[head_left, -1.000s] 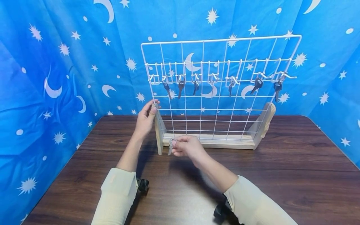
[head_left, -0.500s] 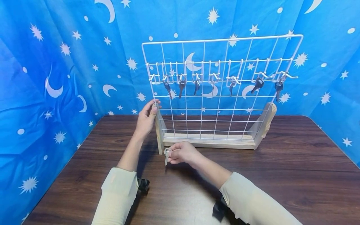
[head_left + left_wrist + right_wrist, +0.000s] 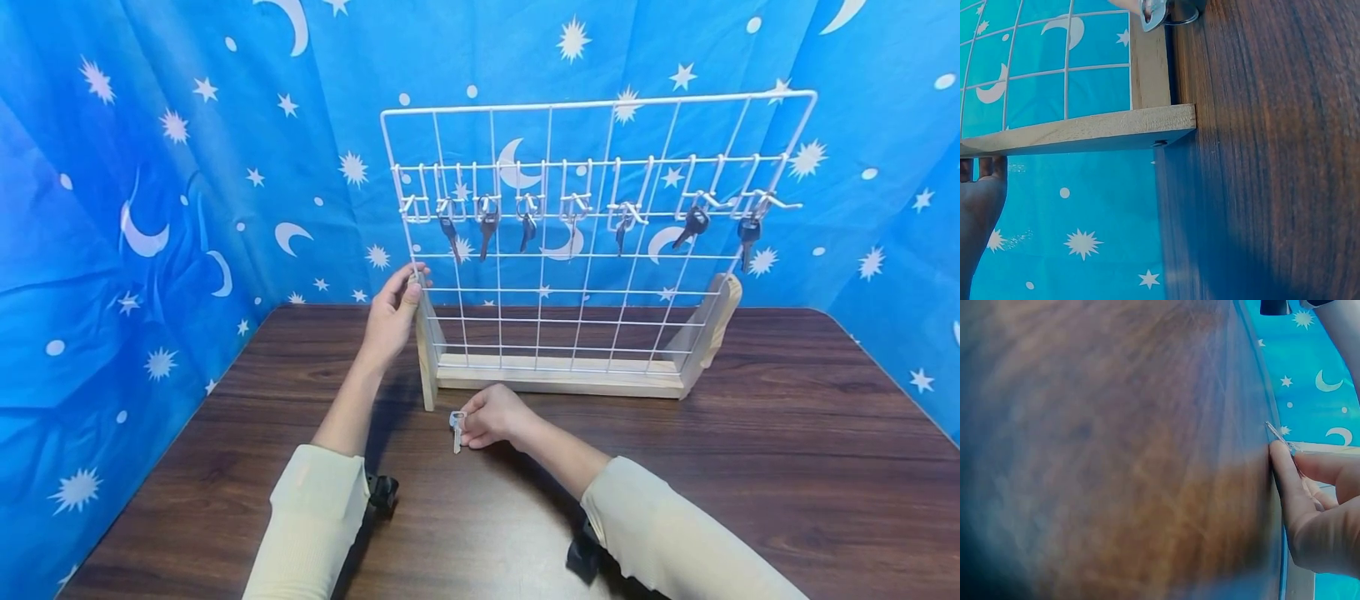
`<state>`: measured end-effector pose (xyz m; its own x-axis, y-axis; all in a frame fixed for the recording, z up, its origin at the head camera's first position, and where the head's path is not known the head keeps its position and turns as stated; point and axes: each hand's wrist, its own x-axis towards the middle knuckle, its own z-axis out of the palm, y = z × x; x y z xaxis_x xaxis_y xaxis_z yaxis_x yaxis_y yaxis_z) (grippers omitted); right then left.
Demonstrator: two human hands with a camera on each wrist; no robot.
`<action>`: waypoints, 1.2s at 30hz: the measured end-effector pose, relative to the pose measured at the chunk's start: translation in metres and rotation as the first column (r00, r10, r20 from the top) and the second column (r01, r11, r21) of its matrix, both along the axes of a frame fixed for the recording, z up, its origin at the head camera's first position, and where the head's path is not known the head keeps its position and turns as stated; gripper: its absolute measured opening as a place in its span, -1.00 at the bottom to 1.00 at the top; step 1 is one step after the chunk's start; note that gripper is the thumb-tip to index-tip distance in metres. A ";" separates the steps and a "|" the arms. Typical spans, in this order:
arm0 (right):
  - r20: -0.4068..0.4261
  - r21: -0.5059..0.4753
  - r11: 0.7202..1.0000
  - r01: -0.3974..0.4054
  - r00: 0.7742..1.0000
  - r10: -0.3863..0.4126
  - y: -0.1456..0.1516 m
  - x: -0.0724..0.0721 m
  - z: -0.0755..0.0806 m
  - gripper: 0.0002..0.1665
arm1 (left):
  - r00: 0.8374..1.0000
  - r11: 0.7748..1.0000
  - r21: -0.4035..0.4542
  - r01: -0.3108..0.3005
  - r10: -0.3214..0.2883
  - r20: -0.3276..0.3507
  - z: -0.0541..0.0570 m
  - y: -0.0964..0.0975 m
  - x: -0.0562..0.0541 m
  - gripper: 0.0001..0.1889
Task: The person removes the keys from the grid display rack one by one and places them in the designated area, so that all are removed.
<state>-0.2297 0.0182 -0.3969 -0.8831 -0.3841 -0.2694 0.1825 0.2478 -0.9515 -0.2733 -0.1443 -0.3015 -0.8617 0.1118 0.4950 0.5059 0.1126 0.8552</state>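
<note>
Flat silver metal key (image 3: 457, 433) just came down lower

A second ago it showed against the rack's pale wood base (image 3: 558, 386). Now it's just in front, pinched in the right hand (image 3: 493, 417), so not hanging up like the dark metal keys (image 3: 697, 223). Left hand (image 3: 392, 312) hasn't budged, clamped on the white wire-grid rack (image 3: 722, 317)'s left end. Can't tell if the key's touching the brown wood-grain worktop (image 3: 787, 467).

Soft glare on the tabletop (image 3: 480, 521)
</note>
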 end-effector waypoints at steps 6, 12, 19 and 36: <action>-0.065 0.101 0.995 -0.005 0.998 0.011 -0.001 0.001 0.001 -0.90 | 1.000 1.000 -0.020 -0.005 0.005 -0.004 0.001 -0.001 0.000 -0.62; -0.131 0.241 0.971 0.009 0.991 0.023 -0.002 -0.001 0.001 -0.98 | 1.000 0.999 -0.032 -0.009 0.008 -0.006 0.001 -0.001 0.000 -0.62; -0.166 0.308 0.951 0.037 0.986 0.015 -0.002 0.001 0.002 -0.89 | 1.000 1.000 -0.019 0.001 -0.001 -0.004 0.000 0.000 -0.001 -0.61; -0.231 0.363 0.929 0.067 0.973 0.021 -0.005 0.002 0.001 -0.79 | 1.000 1.000 -0.011 0.007 -0.007 0.010 0.000 -0.001 0.000 -0.62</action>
<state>-0.2278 0.0137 -0.3958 -0.9445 -0.2758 -0.1787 -0.0174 0.5849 -0.8109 -0.2737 -0.1448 -0.3010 -0.8659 0.1228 0.4849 0.4979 0.1186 0.8591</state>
